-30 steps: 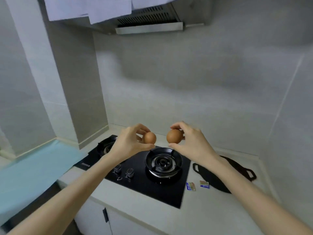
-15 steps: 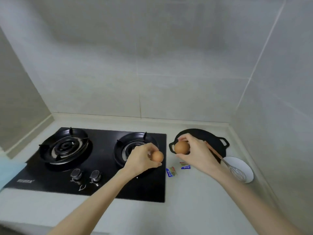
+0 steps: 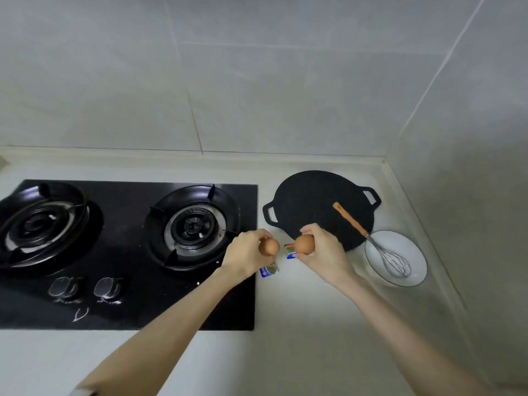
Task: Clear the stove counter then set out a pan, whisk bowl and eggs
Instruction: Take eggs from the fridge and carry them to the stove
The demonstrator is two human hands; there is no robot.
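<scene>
The pale counter (image 3: 300, 324) runs into a tiled corner. On its left lies the black 2-burner gas stove (image 3: 128, 252), with 2 knobs (image 3: 85, 287) at its front edge; the white marks beside them are too blurred to read. Right of the stove sits a flat black pan (image 3: 311, 201) with 2 loop handles, nothing lying in it. Just right of the pan is the white bowl (image 3: 411, 252), holding a wire whisk (image 3: 394, 264) whose wooden handle leans out over the pan's rim. The left hand (image 3: 245, 258) pinches 1 brown egg (image 3: 269, 247) in its fingertips above the stove's right edge; the right hand (image 3: 325, 252) grips a second egg (image 3: 304, 244) just beside it. Under the hands lie 2 small packets (image 3: 291, 254), blue and red, their print illegible.
</scene>
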